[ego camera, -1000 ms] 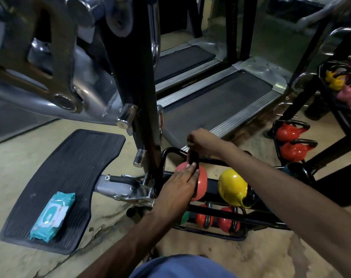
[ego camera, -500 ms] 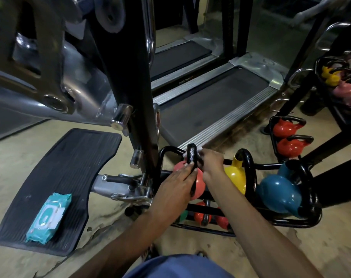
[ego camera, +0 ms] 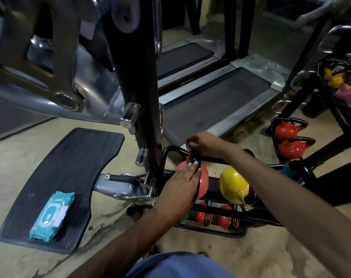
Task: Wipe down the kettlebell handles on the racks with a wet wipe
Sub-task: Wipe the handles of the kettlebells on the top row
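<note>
A coral kettlebell (ego camera: pixel 204 177) with a black handle (ego camera: pixel 197 158) sits at the left end of a low black rack (ego camera: pixel 169 152). My left hand (ego camera: pixel 181 184) lies flat on the ball, its straight fingertips touching the handle's base. At the top of the handle, my right hand (ego camera: pixel 203 145) has its fingers curled round it; any wipe under them is too hidden to make out. A yellow kettlebell (ego camera: pixel 233 185) stands beside the coral one. My right forearm hides most of a blue kettlebell (ego camera: pixel 286 169).
A teal wet-wipe pack (ego camera: pixel 52 214) lies on a black rubber footplate (ego camera: pixel 74 161) to the left. A black machine post (ego camera: pixel 142 87) rises just left of the rack. Small red kettlebells (ego camera: pixel 203 216) fill the lower tier. Treadmills (ego camera: pixel 214 103) lie behind; another rack with red kettlebells (ego camera: pixel 287 129) stands right.
My right hand has slid from the handle's right side back up to its top, and the forearm now covers the blue kettlebell. My left hand stayed on the coral ball.
</note>
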`<state>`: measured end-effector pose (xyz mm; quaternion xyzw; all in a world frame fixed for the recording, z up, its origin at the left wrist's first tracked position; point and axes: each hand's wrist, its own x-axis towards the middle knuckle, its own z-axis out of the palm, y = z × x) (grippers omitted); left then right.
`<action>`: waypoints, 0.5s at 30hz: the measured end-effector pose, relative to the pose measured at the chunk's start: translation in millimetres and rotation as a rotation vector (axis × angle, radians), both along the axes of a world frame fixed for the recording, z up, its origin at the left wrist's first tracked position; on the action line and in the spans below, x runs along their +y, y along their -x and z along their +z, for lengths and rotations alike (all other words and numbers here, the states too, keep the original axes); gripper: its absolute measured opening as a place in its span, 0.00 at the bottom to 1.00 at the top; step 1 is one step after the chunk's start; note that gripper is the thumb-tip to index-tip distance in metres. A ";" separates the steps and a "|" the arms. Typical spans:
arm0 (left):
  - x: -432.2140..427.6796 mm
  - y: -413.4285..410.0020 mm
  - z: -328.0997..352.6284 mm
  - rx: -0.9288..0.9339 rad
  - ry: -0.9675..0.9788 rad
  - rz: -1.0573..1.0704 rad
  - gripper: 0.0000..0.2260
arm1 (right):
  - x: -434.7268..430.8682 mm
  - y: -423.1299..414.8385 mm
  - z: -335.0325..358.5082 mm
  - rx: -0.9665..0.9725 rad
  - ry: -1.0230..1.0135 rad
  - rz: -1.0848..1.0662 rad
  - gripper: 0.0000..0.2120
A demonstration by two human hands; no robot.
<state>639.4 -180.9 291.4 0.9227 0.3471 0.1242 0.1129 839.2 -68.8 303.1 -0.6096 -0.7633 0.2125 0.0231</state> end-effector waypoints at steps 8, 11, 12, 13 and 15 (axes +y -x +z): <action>-1.7 -3.4 4.0 0.041 0.005 0.006 0.31 | 2.0 25.1 29.5 -0.349 0.152 0.248 0.16; -8.2 3.2 7.0 0.064 0.012 -0.019 0.23 | -9.4 39.1 26.8 -0.396 0.224 0.352 0.17; -12.4 6.7 5.4 0.076 -0.002 -0.045 0.21 | -14.3 41.1 25.0 -0.414 0.222 0.384 0.18; -17.3 10.3 2.8 0.089 -0.019 -0.067 0.22 | -18.4 41.1 25.9 -0.446 0.179 0.407 0.18; -26.3 15.8 -1.2 0.097 -0.039 -0.075 0.26 | -20.5 37.2 30.1 -0.491 0.061 0.398 0.17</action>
